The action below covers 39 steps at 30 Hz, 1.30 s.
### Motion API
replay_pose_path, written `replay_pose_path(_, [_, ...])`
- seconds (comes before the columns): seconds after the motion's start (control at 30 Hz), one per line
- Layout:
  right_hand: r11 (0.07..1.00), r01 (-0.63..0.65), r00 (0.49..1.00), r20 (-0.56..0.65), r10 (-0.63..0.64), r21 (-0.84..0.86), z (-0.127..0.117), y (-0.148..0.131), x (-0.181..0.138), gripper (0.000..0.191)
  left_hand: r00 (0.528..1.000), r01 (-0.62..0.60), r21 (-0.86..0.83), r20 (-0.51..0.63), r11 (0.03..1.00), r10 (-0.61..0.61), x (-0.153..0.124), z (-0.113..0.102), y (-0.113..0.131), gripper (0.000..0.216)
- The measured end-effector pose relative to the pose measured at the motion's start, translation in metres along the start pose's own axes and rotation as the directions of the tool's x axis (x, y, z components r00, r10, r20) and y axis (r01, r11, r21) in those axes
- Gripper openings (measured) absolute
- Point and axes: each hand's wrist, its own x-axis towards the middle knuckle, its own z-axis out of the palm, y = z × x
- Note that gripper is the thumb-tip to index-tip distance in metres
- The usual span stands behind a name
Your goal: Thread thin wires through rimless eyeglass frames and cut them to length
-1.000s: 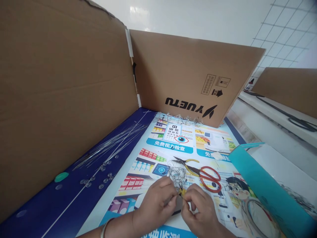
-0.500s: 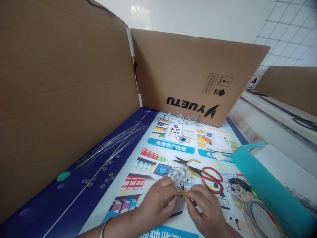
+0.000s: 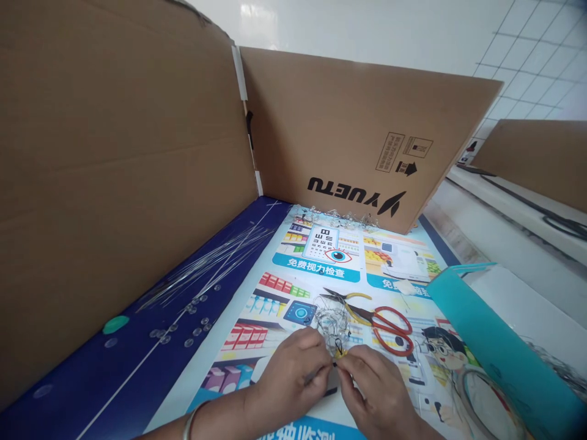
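My left hand [image 3: 296, 370] and my right hand [image 3: 376, 388] meet at the near middle of the table, thumbs and fingertips pinched together. Between the fingertips is a small dark piece [image 3: 334, 364], mostly hidden by them; its kind cannot be made out. Just beyond the fingers lies a tangle of thin wire [image 3: 331, 322] with small dark bits in it. Right of the tangle, red-handled scissors [image 3: 393, 330] lie partly over a yellow-handled tool [image 3: 358, 297], perhaps pliers.
Cardboard walls [image 3: 137, 153] stand left and behind. Straight thin wires [image 3: 206, 266] and several clear beads [image 3: 197, 332] lie at left. More clear pieces [image 3: 339, 217] line the back. At right are a turquoise box [image 3: 499, 354] holding wire and a tape roll [image 3: 463, 397].
My right fingertips have come closer to the left ones and now cover more of the small dark piece. The tools and the wire tangle stay where they were.
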Motion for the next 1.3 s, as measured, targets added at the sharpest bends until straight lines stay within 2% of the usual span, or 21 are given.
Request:
replay_pose_path(0.23, [0.977, -0.167, 0.982, 0.114, 0.153, 0.131, 0.001, -0.004, 0.005, 0.015, 1.000, -0.025, 0.005, -0.002, 1.000, 0.025, -0.002, 0.003, -0.003, 0.018])
replay_pose_path(0.4, [0.975, -0.201, 0.976, 0.099, 0.192, 0.094, 0.002, -0.008, 0.005, 0.014, 0.999, -0.051, 0.015, 0.017, 0.999, 0.051, -0.001, 0.004, -0.001, 0.019])
replay_pose_path(0.53, [0.941, -0.311, 0.949, 0.104, 0.299, 0.136, 0.004, -0.006, 0.003, 0.013, 1.000, -0.022, 0.019, 0.004, 1.000, 0.021, 0.000, 0.001, 0.004, 0.019])
replay_pose_path(0.6, [0.885, -0.425, 0.905, 0.125, 0.407, 0.188, 0.004, -0.004, 0.004, 0.012, 1.000, 0.003, -0.004, -0.009, 1.000, -0.003, 0.001, -0.003, 0.007, 0.018])
replay_pose_path(0.63, [0.831, -0.504, 0.863, 0.158, 0.479, 0.233, 0.004, -0.004, 0.006, 0.011, 1.000, 0.020, -0.023, -0.013, 1.000, -0.020, 0.001, -0.004, 0.008, 0.017])
replay_pose_path(0.7, [0.645, -0.679, 0.734, 0.295, 0.612, 0.352, 0.003, -0.005, 0.009, 0.009, 0.998, 0.059, -0.065, -0.012, 0.996, -0.060, 0.002, -0.007, 0.009, 0.018])
replay_pose_path(0.77, [0.428, -0.785, 0.611, 0.449, 0.652, 0.448, 0.002, -0.007, 0.013, 0.005, 0.997, 0.080, -0.093, 0.000, 0.992, -0.081, 0.002, -0.007, 0.008, 0.018])
replay_pose_path(0.8, [0.349, -0.807, 0.575, 0.500, 0.648, 0.477, 0.001, -0.008, 0.015, 0.004, 0.997, 0.083, -0.102, 0.007, 0.991, -0.083, 0.002, -0.007, 0.007, 0.018])
replay_pose_path(0.87, [0.277, -0.813, 0.554, 0.537, 0.637, 0.512, 0.001, -0.009, 0.016, 0.004, 0.997, 0.080, -0.129, 0.014, 0.988, -0.079, 0.001, -0.006, 0.004, 0.016])
replay_pose_path(1.07, [0.236, -0.814, 0.538, 0.535, 0.652, 0.531, 0.008, -0.004, 0.010, 0.005, 0.998, -0.007, -0.172, 0.053, 0.985, 0.016, 0.000, -0.007, 0.000, 0.020])
replay_pose_path(1.3, [0.216, -0.838, 0.503, 0.556, 0.662, 0.501, 0.010, -0.002, 0.008, 0.004, 0.991, -0.120, 0.032, 0.061, 0.992, 0.118, 0.000, -0.010, -0.001, 0.019])
